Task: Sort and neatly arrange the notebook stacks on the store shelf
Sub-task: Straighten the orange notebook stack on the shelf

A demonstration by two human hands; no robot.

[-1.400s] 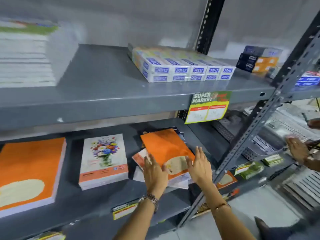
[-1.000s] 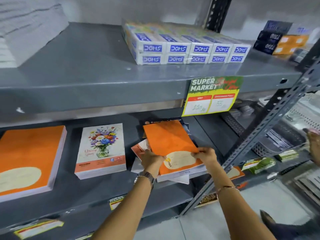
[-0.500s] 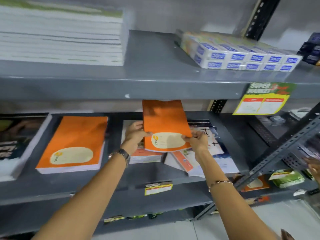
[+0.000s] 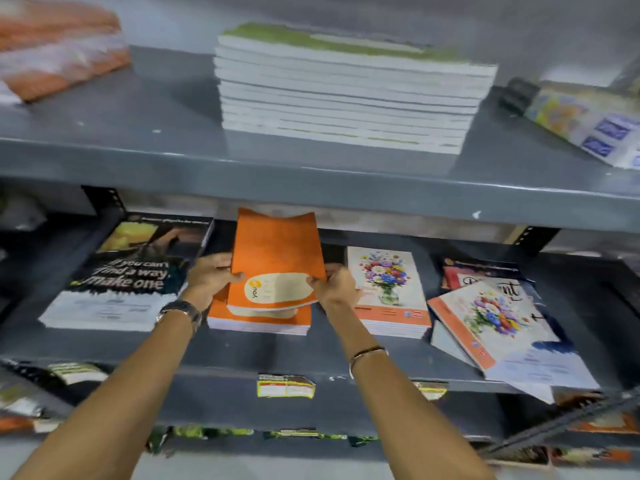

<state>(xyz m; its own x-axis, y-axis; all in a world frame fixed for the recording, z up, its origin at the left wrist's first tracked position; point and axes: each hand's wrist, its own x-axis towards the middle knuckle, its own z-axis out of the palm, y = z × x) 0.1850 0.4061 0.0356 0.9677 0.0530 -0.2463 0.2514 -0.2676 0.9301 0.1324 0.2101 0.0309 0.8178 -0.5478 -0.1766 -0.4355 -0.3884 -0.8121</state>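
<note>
Between my two hands sits an orange notebook (image 4: pixel 277 261), held by its long edges just above the orange stack (image 4: pixel 258 320) on the middle shelf (image 4: pixel 214 344). My left hand (image 4: pixel 209 277) grips the left edge, thumb over the cover and fingers curled behind it; a wristwatch (image 4: pixel 180 311) sits on that wrist. My right hand (image 4: pixel 334 287) pinches the lower right edge near the cream label, with a thin bangle (image 4: pixel 367 353) further down the forearm. The notebook tilts up at its far end, which nearly reaches the underside of the upper shelf (image 4: pixel 311 188).

Left of the orange stack lies a dark stack (image 4: pixel 124 271) whose cover reads "If you can't find a way, make one". Just right of my right hand is a neat floral stack (image 4: pixel 389 289). Further right, loose notebooks (image 4: pixel 498 327) lie askew, overlapping one another, some jutting past the shelf's front lip. A yellow price tag (image 4: pixel 285 386) hangs on that lip below the orange stack.

On the upper shelf stands a tall pile of white-edged notebooks (image 4: pixel 346 98), with blurred orange packs (image 4: pixel 59 46) at far left and blue-labelled boxes (image 4: pixel 588 123) at far right.
</note>
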